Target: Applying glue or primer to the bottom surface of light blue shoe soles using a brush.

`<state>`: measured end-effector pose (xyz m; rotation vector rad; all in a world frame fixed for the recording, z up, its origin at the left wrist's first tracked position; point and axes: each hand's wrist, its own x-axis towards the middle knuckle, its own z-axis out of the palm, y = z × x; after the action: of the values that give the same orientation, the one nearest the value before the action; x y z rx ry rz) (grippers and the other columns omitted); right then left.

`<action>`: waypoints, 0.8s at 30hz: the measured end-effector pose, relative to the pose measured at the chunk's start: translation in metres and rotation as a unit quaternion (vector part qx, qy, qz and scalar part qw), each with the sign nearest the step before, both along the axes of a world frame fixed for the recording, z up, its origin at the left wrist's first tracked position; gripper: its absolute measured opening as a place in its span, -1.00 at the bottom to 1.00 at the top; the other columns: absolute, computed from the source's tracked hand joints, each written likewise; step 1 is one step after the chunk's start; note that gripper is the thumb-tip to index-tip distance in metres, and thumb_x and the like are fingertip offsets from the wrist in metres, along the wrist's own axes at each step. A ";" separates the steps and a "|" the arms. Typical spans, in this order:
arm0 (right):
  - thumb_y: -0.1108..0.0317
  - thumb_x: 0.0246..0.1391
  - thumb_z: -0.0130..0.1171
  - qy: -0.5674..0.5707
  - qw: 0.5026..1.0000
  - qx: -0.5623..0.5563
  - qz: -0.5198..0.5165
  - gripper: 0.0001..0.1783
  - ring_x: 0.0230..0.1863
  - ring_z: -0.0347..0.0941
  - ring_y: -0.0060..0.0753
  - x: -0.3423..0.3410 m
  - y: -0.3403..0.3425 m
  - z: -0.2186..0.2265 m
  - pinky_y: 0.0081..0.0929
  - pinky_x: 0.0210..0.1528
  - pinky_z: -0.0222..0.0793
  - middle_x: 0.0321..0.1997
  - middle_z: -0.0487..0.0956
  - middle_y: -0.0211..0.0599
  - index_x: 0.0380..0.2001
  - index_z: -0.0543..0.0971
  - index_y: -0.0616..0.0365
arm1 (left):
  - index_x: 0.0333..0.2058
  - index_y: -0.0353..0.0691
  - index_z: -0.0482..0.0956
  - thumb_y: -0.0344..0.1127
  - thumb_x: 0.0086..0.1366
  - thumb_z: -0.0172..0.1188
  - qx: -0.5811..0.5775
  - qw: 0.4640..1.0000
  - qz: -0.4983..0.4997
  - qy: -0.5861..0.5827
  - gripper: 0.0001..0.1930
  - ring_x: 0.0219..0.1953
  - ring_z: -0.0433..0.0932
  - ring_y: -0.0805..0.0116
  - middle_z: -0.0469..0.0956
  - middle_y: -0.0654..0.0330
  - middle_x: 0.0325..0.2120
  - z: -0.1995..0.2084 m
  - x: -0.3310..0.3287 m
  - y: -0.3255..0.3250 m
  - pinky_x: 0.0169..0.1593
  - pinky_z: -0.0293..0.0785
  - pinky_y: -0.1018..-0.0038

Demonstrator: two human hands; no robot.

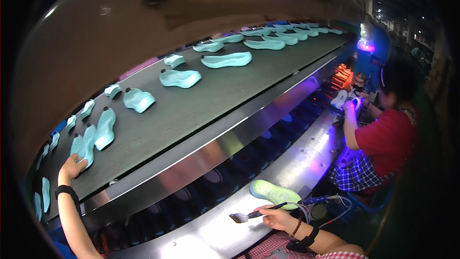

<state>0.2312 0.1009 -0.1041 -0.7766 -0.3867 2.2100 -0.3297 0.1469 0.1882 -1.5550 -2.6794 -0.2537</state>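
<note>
While the left hand grips a turquoise sole on the conveyor belt, the right hand holds a brush; nearside of the belt, one yellow-green sole looks coated, the other soles seemingly untreated.

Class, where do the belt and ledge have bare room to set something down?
Bare belt runs between the mint soles and the metal rail. The ledge is mostly bare between the yellow-green sole and the co-worker. Crowded: the belt's far end, and around the left hand.
</note>
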 end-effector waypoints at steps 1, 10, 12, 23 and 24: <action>0.41 0.06 0.00 0.001 1.000 -0.006 -0.007 -0.73 -0.66 0.32 -0.65 0.002 0.002 -0.006 -0.73 -0.63 0.18 -0.56 0.46 -0.43 -0.16 0.44 0.29 | -0.39 -0.35 0.43 -0.04 0.00 0.17 0.024 1.000 0.003 0.012 -0.58 -0.40 0.47 0.20 0.49 -0.04 -0.51 -0.006 -0.005 0.008 -0.27 0.35 0.35; 0.45 0.04 0.01 0.075 0.997 -0.030 0.016 -0.77 -0.64 0.31 -0.64 0.024 0.009 -0.033 -0.75 -0.62 0.20 -0.40 0.51 -0.33 -0.21 0.47 0.30 | -0.47 -0.28 0.46 -0.05 0.04 0.18 0.055 0.996 -0.049 -0.048 -0.65 -0.50 0.35 0.48 0.44 0.24 -0.58 -0.011 0.035 0.048 -0.38 0.30 0.48; 0.47 0.03 0.00 0.088 0.995 -0.040 0.019 -0.77 -0.65 0.31 -0.63 0.030 0.011 -0.043 -0.77 -0.62 0.21 -0.38 0.53 -0.27 -0.22 0.47 0.31 | -0.51 -0.25 0.46 -0.04 0.04 0.19 0.038 0.994 -0.075 -0.072 -0.66 -0.51 0.32 0.51 0.41 0.29 -0.59 -0.007 0.067 0.071 -0.41 0.25 0.51; 0.48 0.06 -0.08 0.100 0.993 -0.046 -0.048 -0.78 -0.67 0.34 -0.59 0.052 0.006 -0.042 -0.69 -0.63 0.20 -0.32 0.54 -0.16 -0.23 0.47 0.32 | -0.51 -0.29 0.49 0.04 0.03 0.18 0.013 0.972 -0.216 -0.093 -0.58 -0.43 0.37 0.46 0.44 0.23 -0.56 -0.006 0.232 0.154 -0.33 0.28 0.50; 0.48 0.06 -0.08 0.096 0.993 -0.046 -0.052 -0.78 -0.67 0.35 -0.59 0.054 0.003 -0.041 -0.69 -0.64 0.20 -0.33 0.54 -0.16 -0.24 0.47 0.32 | -0.51 -0.28 0.50 0.08 0.02 0.18 0.013 0.971 -0.221 -0.089 -0.56 -0.42 0.38 0.44 0.44 0.19 -0.56 -0.007 0.250 0.159 -0.33 0.28 0.49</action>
<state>0.2853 0.1041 -0.1453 -0.6111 -0.1480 2.1918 -0.0799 0.3062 0.1812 -2.2017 -2.3951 -0.4568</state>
